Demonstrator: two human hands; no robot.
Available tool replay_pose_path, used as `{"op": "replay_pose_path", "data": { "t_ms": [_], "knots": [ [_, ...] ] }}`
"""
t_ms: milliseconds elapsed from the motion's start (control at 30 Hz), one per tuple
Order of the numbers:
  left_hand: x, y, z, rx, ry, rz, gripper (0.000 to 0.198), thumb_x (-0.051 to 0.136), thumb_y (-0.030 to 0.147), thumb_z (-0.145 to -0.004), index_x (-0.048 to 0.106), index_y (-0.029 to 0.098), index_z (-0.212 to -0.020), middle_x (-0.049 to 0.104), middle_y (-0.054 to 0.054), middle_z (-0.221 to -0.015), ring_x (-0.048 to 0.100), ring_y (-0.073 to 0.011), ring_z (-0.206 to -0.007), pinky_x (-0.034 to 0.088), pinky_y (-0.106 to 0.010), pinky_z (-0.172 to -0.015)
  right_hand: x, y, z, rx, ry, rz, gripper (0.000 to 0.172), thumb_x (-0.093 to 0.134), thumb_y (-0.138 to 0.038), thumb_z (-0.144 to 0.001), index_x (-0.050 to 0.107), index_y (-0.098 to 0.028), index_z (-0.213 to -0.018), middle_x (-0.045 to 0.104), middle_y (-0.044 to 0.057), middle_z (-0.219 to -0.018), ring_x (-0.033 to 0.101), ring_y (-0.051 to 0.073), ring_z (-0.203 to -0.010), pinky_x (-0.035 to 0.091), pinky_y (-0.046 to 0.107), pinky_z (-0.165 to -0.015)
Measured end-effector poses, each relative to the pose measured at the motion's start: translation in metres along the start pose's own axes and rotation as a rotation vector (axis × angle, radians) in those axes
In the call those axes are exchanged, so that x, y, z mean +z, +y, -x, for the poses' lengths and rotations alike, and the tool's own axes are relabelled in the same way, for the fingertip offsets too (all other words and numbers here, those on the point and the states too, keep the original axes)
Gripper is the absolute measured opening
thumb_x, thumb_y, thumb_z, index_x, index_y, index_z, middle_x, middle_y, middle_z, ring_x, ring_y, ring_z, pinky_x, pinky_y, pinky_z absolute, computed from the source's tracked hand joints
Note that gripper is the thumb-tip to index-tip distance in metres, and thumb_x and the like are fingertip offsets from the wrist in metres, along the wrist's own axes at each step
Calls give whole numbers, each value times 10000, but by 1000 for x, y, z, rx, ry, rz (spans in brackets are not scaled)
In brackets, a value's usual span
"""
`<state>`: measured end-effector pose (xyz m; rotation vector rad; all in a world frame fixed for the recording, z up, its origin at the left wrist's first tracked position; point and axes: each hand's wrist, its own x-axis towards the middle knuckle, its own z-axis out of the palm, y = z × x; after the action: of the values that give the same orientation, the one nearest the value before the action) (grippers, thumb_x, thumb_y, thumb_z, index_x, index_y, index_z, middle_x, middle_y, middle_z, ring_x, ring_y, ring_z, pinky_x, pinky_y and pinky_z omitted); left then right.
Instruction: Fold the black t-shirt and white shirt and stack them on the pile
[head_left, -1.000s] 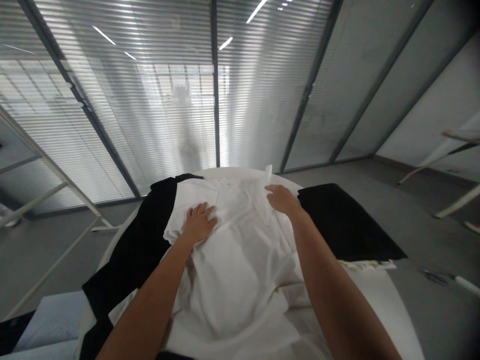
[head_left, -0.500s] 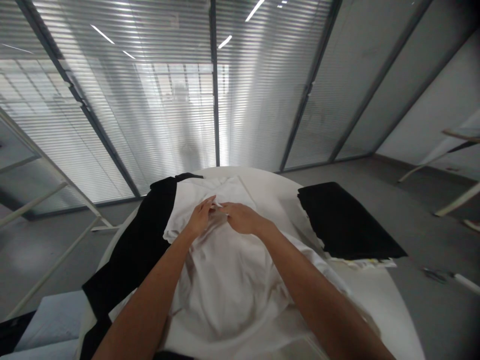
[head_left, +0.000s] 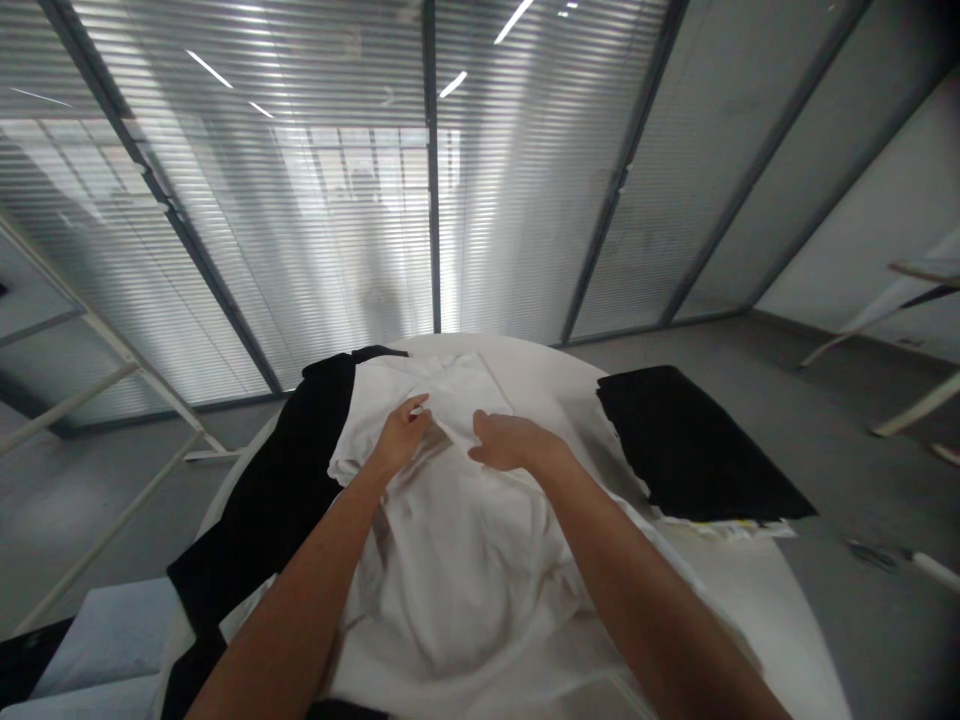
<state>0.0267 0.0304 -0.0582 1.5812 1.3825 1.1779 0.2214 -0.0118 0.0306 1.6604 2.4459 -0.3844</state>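
A white garment (head_left: 457,540) lies spread over a round white table (head_left: 757,600), its far part folded leftward. My left hand (head_left: 399,440) rests on the garment's upper left area, fingertips pinching a fold of cloth. A little to the right, my right hand (head_left: 510,442) presses palm down on the same folded part. The two hands are a short gap apart.
A black garment (head_left: 277,490) lies under the white one at the left. A folded black cloth (head_left: 690,445) sits on the table's right side atop white items. Glass walls with blinds stand behind. White frame legs (head_left: 97,400) stand left; more furniture legs stand at far right.
The garment's right part was carried leftward and folded over by my right hand. Since half a second ago my right hand has slid slightly right, away from the left hand.
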Motion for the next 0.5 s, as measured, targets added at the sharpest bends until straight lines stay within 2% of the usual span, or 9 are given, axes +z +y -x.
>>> {"op": "replay_pose_path", "data": {
  "t_ms": [100,200,267,400,500],
  "knots": [
    [1,1,1,5,-5,-24,529,578,351,-824,553,96,-1286,681,-62,-854,586,-135,-692,471,-258,-672,-2,-1,-1,-123,-86,29,350,480,-320,-875,581,-113,-1139,646,198,-1141,629,308,-1044,473,372,-795],
    [3,4,3,1,-38,-55,600,575,419,-834,509,106,-1341,617,0,-693,525,-116,-585,442,-254,-615,1,-5,-3,-233,-42,34,310,441,-265,-894,598,-112,-1113,657,184,-1132,630,288,-1045,468,356,-810],
    [3,6,4,4,-47,-85,641,580,447,-828,490,107,-1363,609,3,-694,529,-121,-596,448,-266,-640,5,-10,-4,-267,-4,40,307,433,-248,-900,600,-100,-1110,662,187,-1116,631,285,-1041,467,353,-815],
    [2,7,5,15,-17,-140,707,657,339,-752,463,89,-1384,674,-88,-978,609,-174,-802,474,-313,-814,11,-20,-3,-303,56,46,300,436,-229,-910,602,-87,-1116,669,195,-1096,636,281,-1029,466,350,-825],
    [0,7,6,18,-4,-135,732,648,210,-693,456,116,-1393,575,-150,-1300,594,-238,-1061,435,-347,-966,13,-24,-2,-310,74,26,277,447,-223,-913,615,-100,-1096,676,191,-1081,644,280,-1011,466,355,-825]
  ]
}}
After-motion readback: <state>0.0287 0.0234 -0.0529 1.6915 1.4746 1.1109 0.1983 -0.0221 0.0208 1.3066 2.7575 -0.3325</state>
